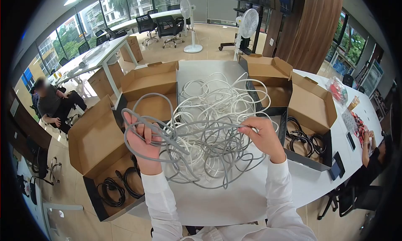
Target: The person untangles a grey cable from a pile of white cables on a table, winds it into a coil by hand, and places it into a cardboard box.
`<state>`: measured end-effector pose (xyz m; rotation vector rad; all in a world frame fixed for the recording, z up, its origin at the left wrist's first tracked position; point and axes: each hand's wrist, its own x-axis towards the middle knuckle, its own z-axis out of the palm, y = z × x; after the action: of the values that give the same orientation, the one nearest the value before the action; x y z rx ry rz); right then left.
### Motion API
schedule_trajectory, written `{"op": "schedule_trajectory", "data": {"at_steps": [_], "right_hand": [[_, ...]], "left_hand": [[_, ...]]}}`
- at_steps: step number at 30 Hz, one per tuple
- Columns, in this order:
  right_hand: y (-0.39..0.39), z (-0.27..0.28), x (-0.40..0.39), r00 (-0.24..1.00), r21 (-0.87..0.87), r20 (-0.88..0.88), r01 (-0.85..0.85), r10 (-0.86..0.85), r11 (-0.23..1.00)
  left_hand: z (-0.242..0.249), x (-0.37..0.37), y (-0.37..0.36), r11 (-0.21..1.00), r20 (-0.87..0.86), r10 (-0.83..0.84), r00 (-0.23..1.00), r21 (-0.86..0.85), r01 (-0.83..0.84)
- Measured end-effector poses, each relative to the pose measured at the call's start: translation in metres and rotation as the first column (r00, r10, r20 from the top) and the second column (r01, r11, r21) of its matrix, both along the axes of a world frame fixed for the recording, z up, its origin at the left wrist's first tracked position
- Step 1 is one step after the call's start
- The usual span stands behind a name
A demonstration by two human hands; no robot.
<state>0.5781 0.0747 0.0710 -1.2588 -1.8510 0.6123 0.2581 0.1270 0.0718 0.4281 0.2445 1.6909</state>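
Note:
My left hand [144, 142] is palm up with its fingers curled around loops of a grey cable [190, 183]. A bend of that cable arches above the hand and another hangs over the wrist. My right hand [260, 134] pinches a strand of the same cable between thumb and fingers, and the strand runs across to the left hand. Below and between the hands the grey cable lies in a tangle. Behind and under it is a heaped tangle of white cable [209, 98] on the white table [201, 207].
Open cardboard boxes stand on both sides: the near left box [98, 136] and near right box [312, 100] hold coiled black cables [111, 193]. A tablet [336, 167], a phone [351, 141] and a plastic bag [336, 90] lie rightward. One person sits left, another right.

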Motion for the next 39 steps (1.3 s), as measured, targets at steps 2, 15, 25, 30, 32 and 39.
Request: {"op": "schedule_trajectory", "data": {"at_steps": [2,15,25,30,32,39], "right_hand": [[0.002,-0.005,-0.002,0.998,0.143,-0.017,0.056,-0.054,0.988],[-0.034,0.015,-0.021,0.922,0.584,-0.171,0.378,-0.347,0.719],[0.018,-0.037,0.008,0.938,0.358,0.273,0.108,-0.215,0.927],[0.018,-0.039,0.004,0.948,0.025,0.214,0.235,-0.235,0.972],[0.013,-0.027,0.003,0.961,0.015,0.015,0.277,-0.277,0.961],[-0.013,0.008,-0.006,0.875,0.459,-0.439,0.415,-0.205,0.785]], "left_hand": [[-0.010,-0.006,0.005,0.996,0.030,-0.060,0.998,0.066,0.058],[0.015,0.030,-0.020,0.983,-0.044,-0.160,0.986,-0.095,0.155],[0.001,-0.004,-0.007,0.977,0.203,-0.198,0.959,0.124,0.176],[-0.001,-0.004,-0.006,0.973,0.105,-0.168,0.980,0.175,0.149],[-0.003,-0.002,-0.003,0.983,0.043,-0.141,0.989,0.121,0.135],[0.009,0.031,-0.015,0.984,0.020,-0.140,0.990,-0.108,0.141]]}}
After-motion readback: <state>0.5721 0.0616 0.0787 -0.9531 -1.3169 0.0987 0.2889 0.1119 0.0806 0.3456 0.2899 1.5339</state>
